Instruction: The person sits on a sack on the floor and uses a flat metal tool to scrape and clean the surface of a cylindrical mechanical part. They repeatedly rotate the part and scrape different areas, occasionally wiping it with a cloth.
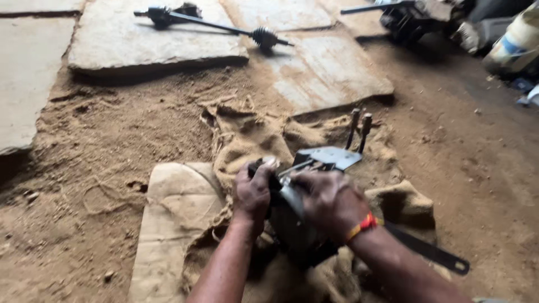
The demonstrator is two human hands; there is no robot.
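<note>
1. Gripping a dark metal mechanical part point(292, 224) from both sides, the two hands work low at the centre of the view; the part rests on crumpled burlap sacking point(252, 137) spread over sandy ground point(112, 146).
2. Left hand point(252, 193): fingers curled shut around a dark, rounded knob on the part's left side.
3. Right hand point(328, 199): fingers pressed down and closed over the part's top, beside a flat grey metal plate point(331, 157) that projects from it; an orange-red wrist band point(364, 224) sits at the wrist.
4. Two upright bolts point(359, 129) stand just behind the plate; a flat dark metal bar point(432, 252) lies under the right forearm.
5. Background: a drive shaft point(213, 25) lies on stone slabs point(157, 39), well apart from the hands.
</note>
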